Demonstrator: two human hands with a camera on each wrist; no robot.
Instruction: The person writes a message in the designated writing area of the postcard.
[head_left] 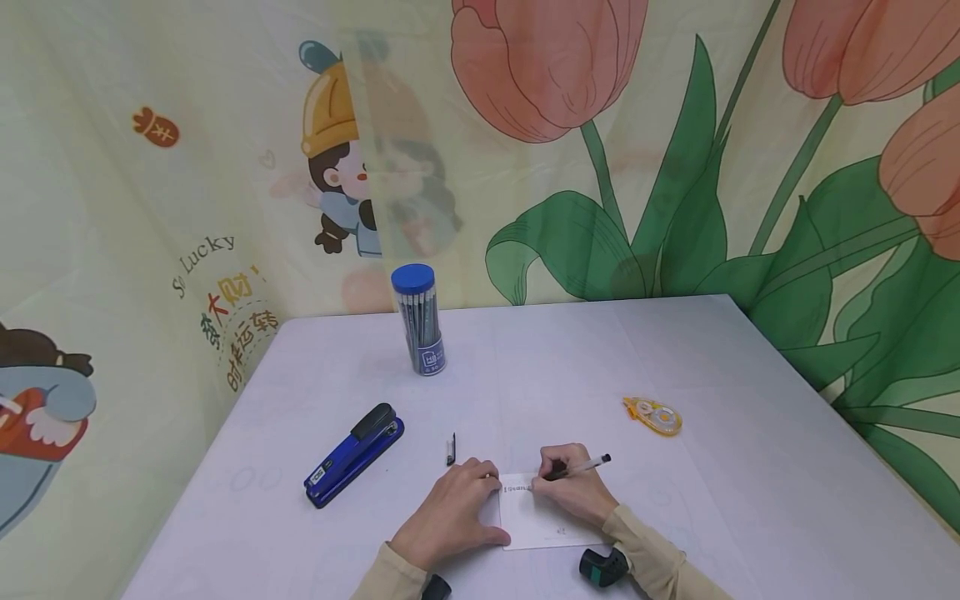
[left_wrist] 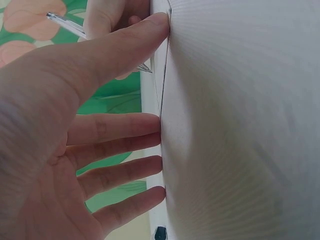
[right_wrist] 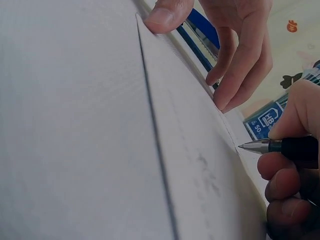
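Observation:
A small white sheet of paper [head_left: 534, 523] lies on the table, with a short line of writing along its far edge and a small mark lower down. My right hand [head_left: 579, 493] pinches a clear-barrelled pen [head_left: 588, 466] with a black grip; its metal tip [right_wrist: 254, 146] is at the paper near the written line. On the paper's left side rests my left hand [head_left: 454, 512], thumb on the near corner and fingertips by the far one. Its fingers [left_wrist: 120, 170] are fairly straight and hold nothing. The pen's cap [head_left: 451, 450] lies just beyond the left hand.
A blue stapler [head_left: 354, 455] lies to the left. At the back stands a blue-lidded tub of pencils [head_left: 420, 321]. An orange correction tape [head_left: 654, 416] lies to the right. Printed curtains hang behind the white table [head_left: 540, 350].

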